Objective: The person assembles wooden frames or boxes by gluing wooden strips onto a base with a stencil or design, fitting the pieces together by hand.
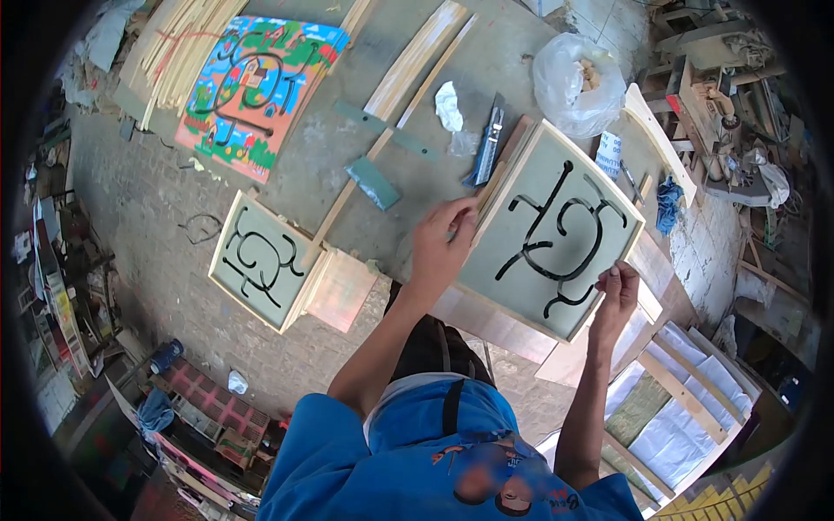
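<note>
A wood-framed grey-green panel with black curved strips [573, 247] lies on a stack at the right of the table. My left hand [445, 243] is at its left edge, fingers curled with thumb near the index finger; whether something small is between them cannot be made out. At the lower right edge, my right hand [618, 291] has its fingertips pinched together beside the end of a black strip; what they hold is too small to tell. A smaller framed panel with similar black strips [261, 260] sits at the left on another stack.
On the table [295, 187] lie a colourful printed sheet [248, 87], wooden strips [417, 56], a green block [372, 182], a blue cutter [491, 139] and a crumpled white piece [448, 106]. A clear plastic bag [578, 82] stands behind the large panel.
</note>
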`<state>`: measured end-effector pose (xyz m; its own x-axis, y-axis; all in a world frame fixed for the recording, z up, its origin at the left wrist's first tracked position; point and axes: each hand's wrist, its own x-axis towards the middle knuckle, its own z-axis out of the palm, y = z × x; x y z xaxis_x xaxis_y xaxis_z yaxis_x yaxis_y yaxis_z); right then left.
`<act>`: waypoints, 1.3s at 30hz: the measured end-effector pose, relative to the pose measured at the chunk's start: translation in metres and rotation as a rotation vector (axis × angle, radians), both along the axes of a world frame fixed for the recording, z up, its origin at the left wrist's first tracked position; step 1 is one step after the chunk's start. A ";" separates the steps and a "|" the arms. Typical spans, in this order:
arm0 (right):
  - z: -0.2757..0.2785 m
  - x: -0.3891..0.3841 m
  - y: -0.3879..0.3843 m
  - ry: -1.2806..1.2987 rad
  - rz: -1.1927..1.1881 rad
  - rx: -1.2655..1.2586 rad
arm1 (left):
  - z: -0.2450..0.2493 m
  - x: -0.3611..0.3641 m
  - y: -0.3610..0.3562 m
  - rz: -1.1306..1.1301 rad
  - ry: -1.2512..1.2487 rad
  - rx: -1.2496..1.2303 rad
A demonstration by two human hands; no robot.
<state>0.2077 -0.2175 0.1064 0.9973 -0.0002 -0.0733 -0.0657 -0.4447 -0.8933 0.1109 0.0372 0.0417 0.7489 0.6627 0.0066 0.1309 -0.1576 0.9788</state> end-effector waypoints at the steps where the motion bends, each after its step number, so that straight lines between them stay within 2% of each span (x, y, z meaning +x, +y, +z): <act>1: 0.000 0.007 -0.007 0.020 0.016 -0.008 | -0.002 0.014 0.001 -0.040 -0.013 -0.025; 8: -0.008 0.021 0.020 0.114 0.008 0.054 | -0.007 0.075 0.005 -0.138 0.119 0.093; 16: -0.016 0.032 0.058 0.154 0.072 0.057 | -0.005 0.081 0.009 -0.179 0.190 -0.125; 22: -0.015 0.045 0.066 0.110 0.040 0.100 | 0.001 0.083 0.011 -0.192 0.232 -0.191; 25: -0.007 0.052 0.055 0.062 -0.041 0.070 | -0.001 0.082 0.010 -0.203 0.190 -0.196; 26: -0.005 0.055 0.044 0.047 -0.082 0.056 | 0.002 0.083 0.010 -0.200 0.194 -0.130; 29: -0.003 0.061 0.009 -0.050 -0.232 0.216 | -0.004 0.087 0.020 -0.189 0.152 0.065; 34: -0.008 0.057 -0.059 -0.151 -0.414 0.248 | -0.001 0.127 0.024 -0.137 0.092 0.034; 39: -0.014 0.052 -0.096 -0.128 -0.520 0.321 | 0.003 0.179 0.026 -0.242 0.050 0.121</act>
<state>0.2596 -0.3135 0.0928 0.8737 -0.4856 -0.0303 -0.0852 -0.0914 -0.9922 0.2894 0.0633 0.0451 0.8867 0.4611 0.0337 0.1228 -0.3052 0.9443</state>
